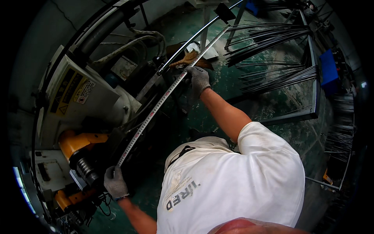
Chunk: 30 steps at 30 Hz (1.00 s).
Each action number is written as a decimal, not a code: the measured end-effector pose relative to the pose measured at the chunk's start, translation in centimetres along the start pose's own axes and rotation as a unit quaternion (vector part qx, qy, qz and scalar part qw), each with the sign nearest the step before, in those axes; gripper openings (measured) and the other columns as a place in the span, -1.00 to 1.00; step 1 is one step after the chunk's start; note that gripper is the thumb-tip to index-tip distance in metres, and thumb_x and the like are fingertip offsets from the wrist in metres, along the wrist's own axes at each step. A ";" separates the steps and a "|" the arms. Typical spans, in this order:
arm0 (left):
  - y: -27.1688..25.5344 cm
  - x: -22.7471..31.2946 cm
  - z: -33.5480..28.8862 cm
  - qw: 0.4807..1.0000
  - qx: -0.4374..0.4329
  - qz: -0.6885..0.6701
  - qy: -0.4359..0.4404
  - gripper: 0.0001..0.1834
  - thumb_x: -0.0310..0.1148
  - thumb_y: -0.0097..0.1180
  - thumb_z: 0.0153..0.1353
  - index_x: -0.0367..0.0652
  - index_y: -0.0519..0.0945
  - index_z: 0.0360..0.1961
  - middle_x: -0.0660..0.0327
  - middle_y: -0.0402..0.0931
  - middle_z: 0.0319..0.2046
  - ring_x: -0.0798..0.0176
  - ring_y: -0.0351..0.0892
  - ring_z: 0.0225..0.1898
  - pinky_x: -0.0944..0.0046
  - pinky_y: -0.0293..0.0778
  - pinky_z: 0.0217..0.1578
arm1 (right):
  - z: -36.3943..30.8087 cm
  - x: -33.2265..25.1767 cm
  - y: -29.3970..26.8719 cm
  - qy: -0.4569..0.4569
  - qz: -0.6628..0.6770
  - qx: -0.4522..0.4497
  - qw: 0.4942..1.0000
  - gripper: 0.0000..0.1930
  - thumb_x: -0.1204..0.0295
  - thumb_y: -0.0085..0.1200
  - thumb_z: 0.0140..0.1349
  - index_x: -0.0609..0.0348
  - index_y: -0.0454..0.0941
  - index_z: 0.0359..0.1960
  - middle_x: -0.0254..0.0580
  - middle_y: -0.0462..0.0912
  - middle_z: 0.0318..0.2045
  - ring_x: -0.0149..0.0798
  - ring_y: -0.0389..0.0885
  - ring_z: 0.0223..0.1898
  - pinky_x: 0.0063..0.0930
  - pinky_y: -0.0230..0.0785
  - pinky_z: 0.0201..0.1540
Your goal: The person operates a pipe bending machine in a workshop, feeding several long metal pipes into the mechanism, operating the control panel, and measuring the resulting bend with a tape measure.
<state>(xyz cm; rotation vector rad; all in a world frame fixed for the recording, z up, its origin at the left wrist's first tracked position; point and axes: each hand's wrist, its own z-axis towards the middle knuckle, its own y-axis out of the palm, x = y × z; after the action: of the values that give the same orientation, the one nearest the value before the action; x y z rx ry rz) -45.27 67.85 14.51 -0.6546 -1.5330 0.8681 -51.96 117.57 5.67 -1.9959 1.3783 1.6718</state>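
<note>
A long white tape measure is stretched on a slant from lower left to upper right, beside the machine. My left hand, in a grey work glove, is closed on its lower end. Farther up the blade, my right hand, gloved alike, pinches it between thumb and fingers. Past my right hand the blade runs on toward a thin metal rod. Whether a tape case sits inside my left hand is hidden.
At left stands a light-coloured machine with warning labels, hoses and orange parts. A metal rack at right carries bundles of dark rods. A broom head lies behind my right hand. A blue bin stands beyond the rack.
</note>
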 end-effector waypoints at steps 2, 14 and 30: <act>-0.6 -0.7 0.4 0.999 0.027 0.021 0.011 -0.60 -0.10 0.28 0.36 -0.29 0.73 -0.10 -0.03 0.75 -0.20 -0.05 0.70 -0.15 -0.03 0.55 -0.04 | 1.4 0.1 0.0 -0.018 0.023 -0.005 1.000 -0.86 0.38 0.22 0.36 0.16 0.69 -0.34 -0.36 0.63 -0.53 -0.45 0.52 -0.60 -0.52 0.39 -0.52; -0.3 -3.3 0.1 0.985 0.093 0.144 -0.038 -0.52 0.08 0.17 0.42 -0.14 0.75 -0.02 -0.11 0.76 -0.20 -0.24 0.73 -0.18 -0.14 0.58 -0.15 | 7.0 0.4 0.9 -0.020 -0.025 0.016 0.999 -0.86 0.33 0.23 0.37 0.11 0.67 -0.29 -0.32 0.63 -0.52 -0.41 0.52 -0.65 -0.51 0.34 -0.60; 1.5 -4.2 1.2 0.945 0.217 0.245 0.006 -0.60 0.12 0.24 0.32 0.03 0.80 -0.21 0.13 0.76 -0.36 -0.04 0.78 -0.26 -0.02 0.70 -0.20 | 13.5 2.2 -2.7 0.009 -0.068 -0.014 0.998 -0.75 0.35 0.04 0.50 0.17 0.66 0.04 -0.24 0.65 -0.23 -0.33 0.54 -0.35 -0.52 0.40 -0.39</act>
<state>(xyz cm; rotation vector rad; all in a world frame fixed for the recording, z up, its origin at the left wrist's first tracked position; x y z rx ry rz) -45.96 65.11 10.81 -0.7188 -1.1189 1.5241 -59.21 126.78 -1.94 -2.0739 1.2016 1.6274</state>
